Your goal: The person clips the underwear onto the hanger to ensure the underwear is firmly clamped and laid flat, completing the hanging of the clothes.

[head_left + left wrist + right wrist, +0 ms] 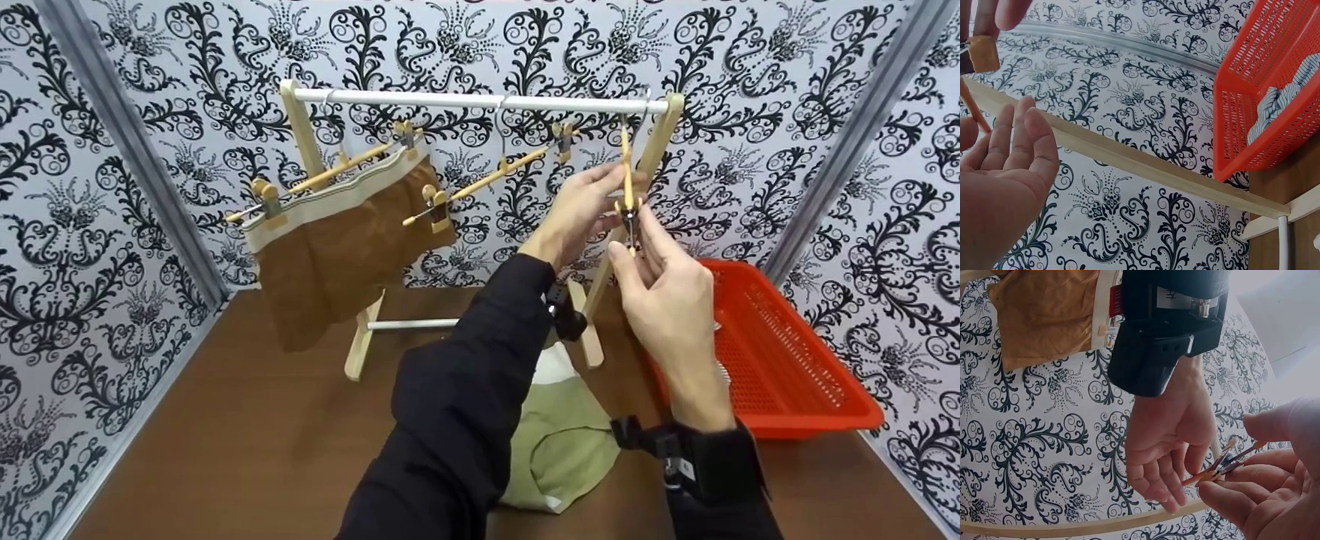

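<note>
A wooden clip hanger (628,184) hangs at the right end of the rack, turned nearly end-on to the head view. My left hand (581,206) pinches its wooden bar, most fingers stretched out past it. Just below and to the right, my right hand (671,300) has its thumb and fingers around the near clip (1223,467) of that hanger. No cloth shows in this clip. A green garment with a pale waistband (570,442) lies on the table under my arms, partly covered by the left sleeve.
Brown shorts (352,247) hang by their pale waistband from two clips at the rack's left. A bare clip hanger (510,169) is mid-way along the white rail (450,100). At right sits a red basket (840,405); striped cloth (1283,101) lies inside.
</note>
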The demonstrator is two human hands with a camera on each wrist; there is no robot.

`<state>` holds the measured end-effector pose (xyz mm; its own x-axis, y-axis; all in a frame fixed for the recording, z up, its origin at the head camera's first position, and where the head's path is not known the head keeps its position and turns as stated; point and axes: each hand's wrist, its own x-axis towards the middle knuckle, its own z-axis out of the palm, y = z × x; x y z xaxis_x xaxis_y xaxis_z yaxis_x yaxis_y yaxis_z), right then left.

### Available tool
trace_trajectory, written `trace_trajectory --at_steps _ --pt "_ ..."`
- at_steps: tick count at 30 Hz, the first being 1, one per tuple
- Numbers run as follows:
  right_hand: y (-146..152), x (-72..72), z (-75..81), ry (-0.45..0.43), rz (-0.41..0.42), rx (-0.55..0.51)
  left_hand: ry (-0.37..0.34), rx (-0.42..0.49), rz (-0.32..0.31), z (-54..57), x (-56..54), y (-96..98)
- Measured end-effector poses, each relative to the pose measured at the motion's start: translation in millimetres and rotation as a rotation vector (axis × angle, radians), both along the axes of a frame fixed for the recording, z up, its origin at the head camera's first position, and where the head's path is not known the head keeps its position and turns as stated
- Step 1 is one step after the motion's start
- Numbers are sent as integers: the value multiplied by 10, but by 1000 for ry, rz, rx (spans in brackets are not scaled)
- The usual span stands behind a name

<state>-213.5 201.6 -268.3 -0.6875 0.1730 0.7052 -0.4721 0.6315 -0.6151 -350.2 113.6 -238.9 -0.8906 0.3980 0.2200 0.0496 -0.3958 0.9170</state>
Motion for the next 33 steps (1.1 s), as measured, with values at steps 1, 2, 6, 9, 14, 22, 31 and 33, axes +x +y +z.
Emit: trace_trajectory --at_steps 1,2,6,9,14,22,31,33 --pt "-4 6 -8 6 2 0 5 7 -1 3 2 -12" --pt "-8 11 -15 13 11 -3 13 6 -2 3 5 -26" --pt "-18 22 -43 23 50 -22 0 -4 -3 12 7 -71" --pt "-37 10 -53 19 80 -27 -28 0 3 27 6 -105" --pt "-69 14 -36 30 121 -50 -30 7 3 69 17 -144" --pt "-81 65 -119 26 161 -75 2 20 -17 -1 64 -169" --pt "-85 149 -349 28 204 -120 -19 -11 -28 -240 105 -250" --pt "-70 168 -425 33 215 -140 -41 6 -34 -330 126 -269"
